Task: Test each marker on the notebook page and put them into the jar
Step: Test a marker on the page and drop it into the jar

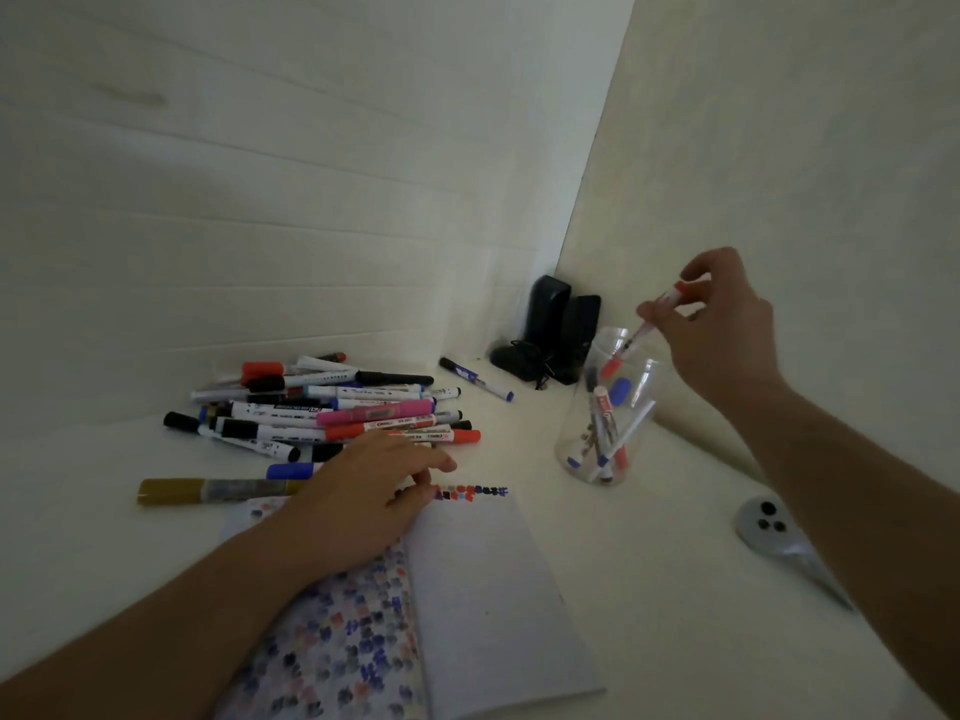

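My right hand (722, 324) pinches a red-capped white marker (644, 327) and holds it tilted, its lower end inside the mouth of the clear jar (566, 439). Several markers stand in the jar. My left hand (363, 496) rests flat on the open notebook (478, 589), fingers relaxed, at the near edge of a pile of markers (332, 407). A row of coloured test marks (472, 492) runs along the top of the right page. The left page is covered with marks.
A gold marker (208, 490) lies left of the notebook. A blue marker (475, 379) lies alone behind the pile. Two black speakers (558, 330) stand in the corner against the walls. A grey device (774, 527) lies at the right under my forearm.
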### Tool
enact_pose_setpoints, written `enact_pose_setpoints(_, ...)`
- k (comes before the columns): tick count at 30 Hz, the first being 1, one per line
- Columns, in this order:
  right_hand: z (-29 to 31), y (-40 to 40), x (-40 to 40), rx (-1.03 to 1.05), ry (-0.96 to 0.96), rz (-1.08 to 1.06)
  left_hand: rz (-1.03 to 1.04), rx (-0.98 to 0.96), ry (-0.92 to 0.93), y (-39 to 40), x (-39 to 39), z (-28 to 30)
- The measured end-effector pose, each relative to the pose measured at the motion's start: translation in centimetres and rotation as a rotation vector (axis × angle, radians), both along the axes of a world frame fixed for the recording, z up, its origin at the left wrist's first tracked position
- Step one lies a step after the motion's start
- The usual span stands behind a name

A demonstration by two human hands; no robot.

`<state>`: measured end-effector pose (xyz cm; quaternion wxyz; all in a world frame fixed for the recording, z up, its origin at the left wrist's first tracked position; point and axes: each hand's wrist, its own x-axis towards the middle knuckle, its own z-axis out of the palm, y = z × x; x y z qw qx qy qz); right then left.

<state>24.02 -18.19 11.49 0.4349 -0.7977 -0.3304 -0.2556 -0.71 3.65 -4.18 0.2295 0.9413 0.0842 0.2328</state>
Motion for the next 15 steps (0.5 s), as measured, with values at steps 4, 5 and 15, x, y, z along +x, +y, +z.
enact_pose_setpoints(4, -2.1, 1.3, 0.9, -0.204, 0.034, -0.044, 0.006, 0.003, 0.000, 0.0, 0.0, -0.1)
enact_pose_setpoints(5, -2.5, 1.6, 1.2, -0.255, 0.033, -0.066, 0.005, 0.000, 0.001, 0.0, 0.0, -0.2)
enact_pose_setpoints(15, -4.6, 2.0, 2.0, -0.537, -0.009, -0.170, -0.012, 0.070, -0.010, 0.3, 0.0, -0.1)
